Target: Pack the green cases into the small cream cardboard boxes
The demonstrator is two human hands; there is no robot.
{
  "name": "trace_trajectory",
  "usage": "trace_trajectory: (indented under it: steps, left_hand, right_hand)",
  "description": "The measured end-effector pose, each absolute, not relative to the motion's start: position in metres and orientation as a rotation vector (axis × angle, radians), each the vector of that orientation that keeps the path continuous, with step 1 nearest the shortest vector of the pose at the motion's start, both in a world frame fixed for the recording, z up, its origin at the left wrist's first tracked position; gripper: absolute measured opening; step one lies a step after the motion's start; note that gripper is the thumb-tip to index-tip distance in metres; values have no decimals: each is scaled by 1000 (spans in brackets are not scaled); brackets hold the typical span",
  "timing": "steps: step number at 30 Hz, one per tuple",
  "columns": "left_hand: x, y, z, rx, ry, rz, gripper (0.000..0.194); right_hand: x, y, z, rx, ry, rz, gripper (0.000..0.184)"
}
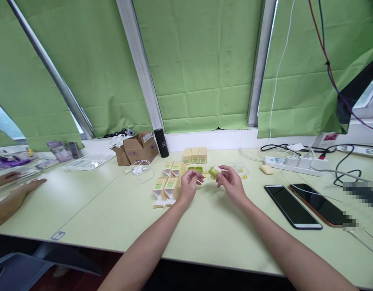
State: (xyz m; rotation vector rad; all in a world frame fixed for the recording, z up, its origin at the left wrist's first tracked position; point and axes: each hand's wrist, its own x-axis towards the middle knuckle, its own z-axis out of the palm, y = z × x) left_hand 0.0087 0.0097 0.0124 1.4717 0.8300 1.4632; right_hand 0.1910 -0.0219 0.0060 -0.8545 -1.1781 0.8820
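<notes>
My right hand [232, 186] pinches a small green-and-white box-like piece [214, 171] between thumb and fingers, just above the table. My left hand [190, 185] is to the left of it, with fingers bent and slightly apart; nothing shows in them. Just beyond my left hand lie small green pieces [199, 168]. Beside it, on the left, stand several opened cream boxes [170, 184] with green squares and white flaps folded out. Farther back is a row of closed cream boxes [194, 155]. Clear plastic containers with yellow bits [241, 171] sit behind my right hand.
Two phones [292, 206] lie at the right, near a white power strip [291, 163] with plugs and cables. A brown carton [139, 148], black cylinder [161, 142] and white charger [139, 169] sit at the back left. Another person's hands [25, 190] rest at far left.
</notes>
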Motion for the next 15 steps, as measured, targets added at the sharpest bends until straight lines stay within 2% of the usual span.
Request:
trace_trajectory:
  steps: [3, 7, 10, 15]
  left_hand:
    - [9, 8, 10, 1557, 817, 1458, 15]
    - [7, 4, 12, 1765, 868, 1466, 24]
    - [6, 0, 14, 1988, 923, 1481, 19]
    - [10, -9, 14, 2309, 898, 1335, 63]
  right_hand:
    - [190, -20, 8, -844, -1049, 1065, 61]
    - [190, -19, 7, -810, -969, 1238, 61]
    - [189, -19, 7, -780, -941, 1303, 60]
    - [189, -19, 7, -804, -940, 1333, 60]
